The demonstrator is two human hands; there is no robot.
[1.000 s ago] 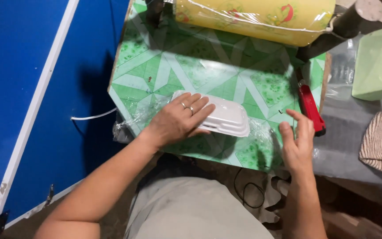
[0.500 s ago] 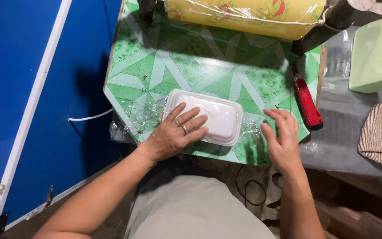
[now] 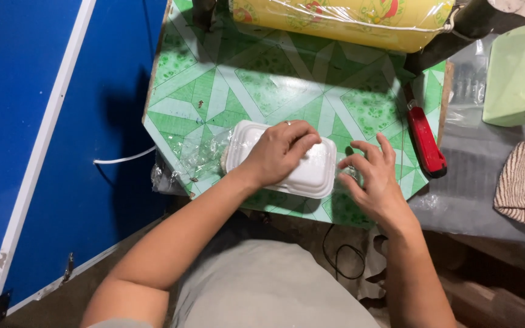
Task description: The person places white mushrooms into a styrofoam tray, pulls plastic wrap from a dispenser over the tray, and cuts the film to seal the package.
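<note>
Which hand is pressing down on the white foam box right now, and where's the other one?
The left hand lies flat on the white foam box. The right hand is beside the box's right end, fingers spread at the clear film there, not on top.

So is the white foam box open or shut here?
Shut: the white foam box has its lid down flat, with the left hand pressing on top.

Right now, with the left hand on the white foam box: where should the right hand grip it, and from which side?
Grip the bare right end of the white foam box, coming in from the right. The left hand lies flat over the lid's middle and left part, so only that rounded end is exposed, and the right hand is open beside it. Probably pinch across the short edge.
</note>
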